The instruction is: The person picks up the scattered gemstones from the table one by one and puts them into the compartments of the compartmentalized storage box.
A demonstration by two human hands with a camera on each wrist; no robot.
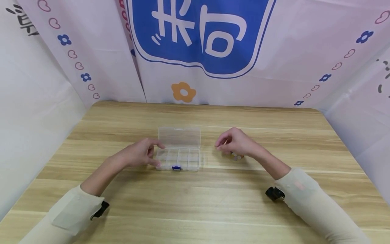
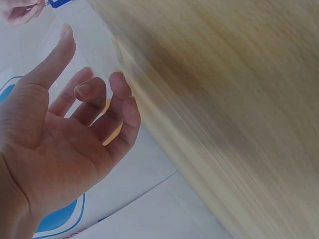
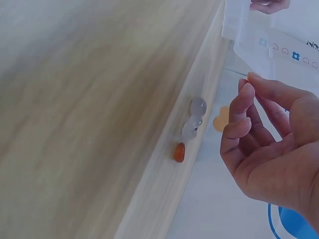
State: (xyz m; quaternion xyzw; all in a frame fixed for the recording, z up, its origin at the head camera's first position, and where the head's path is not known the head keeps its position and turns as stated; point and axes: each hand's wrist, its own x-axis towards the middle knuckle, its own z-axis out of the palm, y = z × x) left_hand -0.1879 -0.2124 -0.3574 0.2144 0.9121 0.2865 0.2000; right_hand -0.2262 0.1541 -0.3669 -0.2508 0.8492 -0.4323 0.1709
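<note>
A clear plastic compartment box (image 1: 178,167) lies on the table with its lid (image 1: 179,137) raised at the back and a blue latch at the front. My left hand (image 1: 141,152) holds the box's left end, thumb at the front corner and index finger near the hinge. In the left wrist view, the left hand's (image 2: 75,134) other fingers curl loosely. Right of the box, my right hand (image 1: 236,142) pinches a small bead, mostly hidden between thumb and index fingertips. Below the right hand (image 3: 274,144), several clear beads (image 3: 194,117) and an orange bead (image 3: 179,152) lie on the table.
The wooden table (image 1: 195,210) reaches back to a printed cloth backdrop (image 1: 262,88); white cloth walls also stand at both sides. A black wrist mount (image 1: 274,193) sits at the right sleeve, another black mount (image 1: 100,210) at the left sleeve.
</note>
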